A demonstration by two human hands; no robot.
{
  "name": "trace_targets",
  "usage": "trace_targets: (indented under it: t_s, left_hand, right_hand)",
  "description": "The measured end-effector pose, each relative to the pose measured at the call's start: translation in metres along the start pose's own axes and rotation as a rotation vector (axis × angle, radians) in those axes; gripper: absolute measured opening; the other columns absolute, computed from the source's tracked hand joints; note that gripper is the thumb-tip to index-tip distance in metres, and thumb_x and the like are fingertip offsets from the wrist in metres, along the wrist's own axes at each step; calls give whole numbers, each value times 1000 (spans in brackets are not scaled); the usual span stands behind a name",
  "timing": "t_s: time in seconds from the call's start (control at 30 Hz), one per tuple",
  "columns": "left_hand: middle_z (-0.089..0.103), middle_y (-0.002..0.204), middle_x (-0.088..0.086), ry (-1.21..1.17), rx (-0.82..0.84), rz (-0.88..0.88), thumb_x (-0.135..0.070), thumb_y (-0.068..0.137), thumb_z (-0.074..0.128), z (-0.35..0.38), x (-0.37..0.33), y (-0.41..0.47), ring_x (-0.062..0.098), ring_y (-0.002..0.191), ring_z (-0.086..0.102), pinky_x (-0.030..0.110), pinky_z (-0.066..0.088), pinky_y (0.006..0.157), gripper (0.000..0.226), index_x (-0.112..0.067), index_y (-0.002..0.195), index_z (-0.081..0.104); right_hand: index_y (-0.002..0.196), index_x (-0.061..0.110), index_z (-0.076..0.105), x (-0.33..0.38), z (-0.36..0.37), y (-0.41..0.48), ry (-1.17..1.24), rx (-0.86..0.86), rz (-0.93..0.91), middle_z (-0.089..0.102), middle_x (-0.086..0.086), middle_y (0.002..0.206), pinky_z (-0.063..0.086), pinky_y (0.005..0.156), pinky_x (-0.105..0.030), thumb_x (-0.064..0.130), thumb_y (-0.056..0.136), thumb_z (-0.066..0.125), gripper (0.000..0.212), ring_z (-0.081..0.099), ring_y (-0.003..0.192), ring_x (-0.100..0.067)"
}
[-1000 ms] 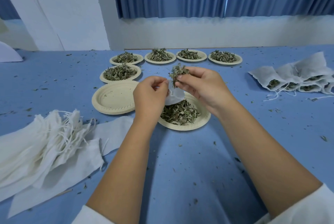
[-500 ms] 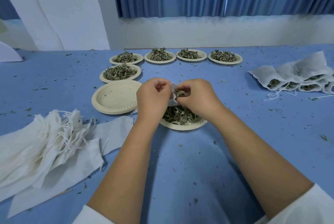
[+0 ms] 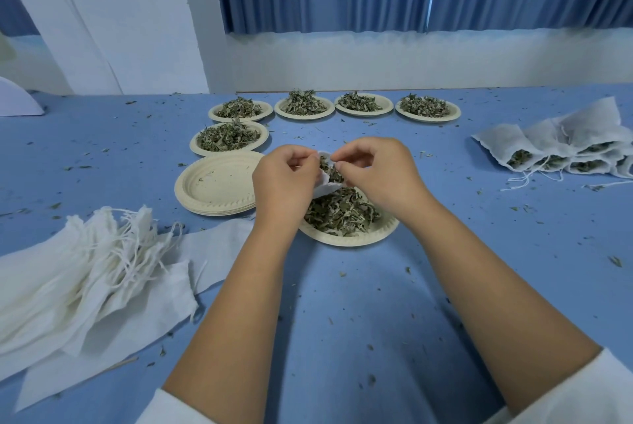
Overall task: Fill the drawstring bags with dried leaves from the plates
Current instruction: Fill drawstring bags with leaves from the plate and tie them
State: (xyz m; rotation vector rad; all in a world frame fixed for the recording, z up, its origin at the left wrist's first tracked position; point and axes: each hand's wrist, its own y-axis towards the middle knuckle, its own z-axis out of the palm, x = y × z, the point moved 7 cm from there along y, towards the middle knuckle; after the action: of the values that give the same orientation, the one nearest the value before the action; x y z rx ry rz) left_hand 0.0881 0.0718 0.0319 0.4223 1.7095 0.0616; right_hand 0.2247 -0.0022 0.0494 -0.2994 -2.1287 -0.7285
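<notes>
- Blue desk (image 3: 342, 303), leaf crumbs everywhere.
- Empty drawstring bags (image 3: 68, 269) heaped on my left, filled bags (image 3: 555, 146) far right.
- Plate (image 3: 349, 240) of dried leaves (image 3: 342, 211) sits under my hands.
- Left hand (image 3: 284, 180) pinches the open bag (image 3: 323, 185) by its rim just above that plate; right hand (image 3: 380, 173) pinches dried leaves at its mouth.

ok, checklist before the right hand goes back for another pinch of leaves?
1. Bag mouth open: ok. The left hand pinches the drawstring bag at its rim, and dried leaves show inside.
2. Right hand free: cannot tell. The right hand has its fingers curled at the mouth among the leaves, and no release is visible.
3. Bag over the near plate: ok, spills would land there.
4. Supply on that plate: ok, a heap lies on it.
5. Fill level: cannot tell, the hands hide most of the bag.
</notes>
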Motion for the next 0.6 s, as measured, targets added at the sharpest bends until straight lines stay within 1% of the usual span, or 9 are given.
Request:
trace_targets:
  t_s: [0.1,0.13,0.2,0.27,0.37,0.43,0.5,0.57,0.6]
  left_hand:
    - [71,66,-6,12,17,15,-15,88,64,2,-1,-1,4,65,67,25,54,71,10,-18,86,73]
    - [70,65,-6,16,28,23,-14,88,64,3,-2,-1,5,65,67,27,56,72,10,-17,86,73]
    - [70,66,-6,20,53,36,-12,88,64,4,-4,-2,9,69,69,32,58,76,10,-17,85,72]
    - [70,66,-6,25,61,52,-12,88,64,5,-5,-2,11,70,70,31,59,75,12,-20,83,70]
    - [70,68,-7,46,25,58,-13,89,63,2,-3,0,5,65,68,21,56,68,12,-21,83,70]
    - [70,68,-7,32,-8,44,-14,90,63,-2,0,1,1,62,67,17,53,65,11,-20,85,71]
    - [70,67,-7,5,-41,27,-15,90,63,-7,1,3,4,64,68,21,56,69,11,-22,84,70]
    - [70,68,-6,-24,-73,3,-14,90,64,-11,3,4,10,69,70,30,58,77,13,-24,82,69]
    - [70,68,-6,-45,-87,-10,-14,90,64,-13,4,5,13,70,71,34,59,80,13,-23,83,70]
  right_hand:
    - [88,27,75,6,8,-4,-128,58,-70,62,28,66,39,56,-4,7,85,58,26,56,57,9]
    - [88,25,74,6,13,-5,-176,112,-79,61,24,66,37,54,-6,7,85,55,26,53,55,11]
    - [78,13,67,0,24,-7,-279,237,-76,54,7,61,35,56,-24,6,85,51,19,47,52,4]
    - [73,9,63,-4,29,-7,-317,289,-72,46,1,57,29,57,-27,6,86,50,18,44,51,0]
    - [83,25,73,-1,17,-4,-212,182,-73,60,17,69,38,51,-19,8,86,53,27,48,45,1]
    - [81,31,72,-1,2,0,-185,103,-55,63,22,74,41,48,-13,11,84,57,25,49,43,-1]
    - [76,30,70,-5,-5,2,-264,144,-39,66,18,77,38,51,-7,14,82,63,19,53,52,7]
    - [81,29,69,-18,-2,1,-354,291,36,67,14,84,41,57,-12,23,80,72,7,57,64,7]
    - [86,29,69,-23,2,-2,-396,365,79,66,13,88,43,59,-15,31,78,77,11,58,70,3]
